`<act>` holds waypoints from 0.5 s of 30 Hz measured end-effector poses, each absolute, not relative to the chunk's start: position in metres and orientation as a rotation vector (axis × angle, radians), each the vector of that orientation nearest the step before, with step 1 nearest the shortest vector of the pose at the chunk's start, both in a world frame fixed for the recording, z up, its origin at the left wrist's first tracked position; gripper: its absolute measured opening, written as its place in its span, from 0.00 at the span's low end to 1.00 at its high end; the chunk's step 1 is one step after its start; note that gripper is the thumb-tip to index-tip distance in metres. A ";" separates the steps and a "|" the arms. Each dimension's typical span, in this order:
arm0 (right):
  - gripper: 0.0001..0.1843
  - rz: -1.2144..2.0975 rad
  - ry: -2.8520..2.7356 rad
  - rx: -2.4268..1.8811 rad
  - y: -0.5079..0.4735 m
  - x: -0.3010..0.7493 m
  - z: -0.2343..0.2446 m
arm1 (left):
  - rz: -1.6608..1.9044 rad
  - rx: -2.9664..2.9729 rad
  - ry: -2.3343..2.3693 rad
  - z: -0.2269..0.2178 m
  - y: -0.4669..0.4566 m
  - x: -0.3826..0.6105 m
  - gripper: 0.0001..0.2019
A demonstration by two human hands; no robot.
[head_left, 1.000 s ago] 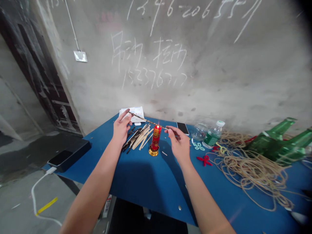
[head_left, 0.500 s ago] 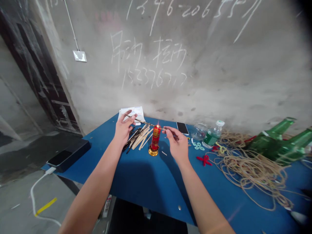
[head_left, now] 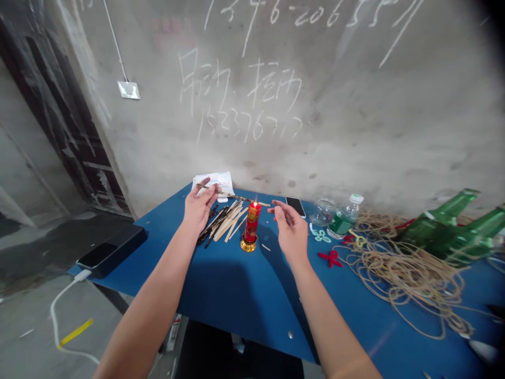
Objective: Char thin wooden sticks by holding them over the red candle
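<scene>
Pinching a thin stick [head_left: 232, 197] narrowly, the left hand [head_left: 200, 205] is holding it level over the flame of a red candle [head_left: 252, 223], the open right hand [head_left: 290, 226] hovering just off its tip.

A bare concrete wall [head_left: 339, 142] bears white chalk numbers and characters, with a white wall plate [head_left: 128, 90] on it. A grey concrete floor [head_left: 27, 316] lies below.

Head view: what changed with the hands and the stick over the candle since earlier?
The right hand let go of the thin wooden stick, fingers opening; the left hand keeps hold, and the stick shifted leftward. The red candle stays lit and unmoved.
</scene>
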State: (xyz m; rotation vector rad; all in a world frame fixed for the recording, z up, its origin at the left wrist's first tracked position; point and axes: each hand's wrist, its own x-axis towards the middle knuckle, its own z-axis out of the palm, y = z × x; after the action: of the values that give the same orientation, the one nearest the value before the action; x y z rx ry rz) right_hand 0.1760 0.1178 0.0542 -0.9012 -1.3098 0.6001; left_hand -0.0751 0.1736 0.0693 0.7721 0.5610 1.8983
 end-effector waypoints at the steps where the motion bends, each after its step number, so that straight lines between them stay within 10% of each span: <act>1: 0.22 0.604 -1.301 -0.907 0.117 0.177 0.055 | 1.903 0.773 0.557 0.069 0.174 -0.077 0.24; 15: 0.22 0.637 -1.258 -0.908 0.114 0.189 0.049 | 1.915 0.752 0.548 0.067 0.176 -0.085 0.21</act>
State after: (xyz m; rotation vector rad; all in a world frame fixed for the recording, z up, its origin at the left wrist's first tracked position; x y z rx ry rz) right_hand 0.1887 0.1142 0.0485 -0.9081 -1.2584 0.6373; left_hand -0.0846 0.1762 0.0670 0.7520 0.5475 1.9152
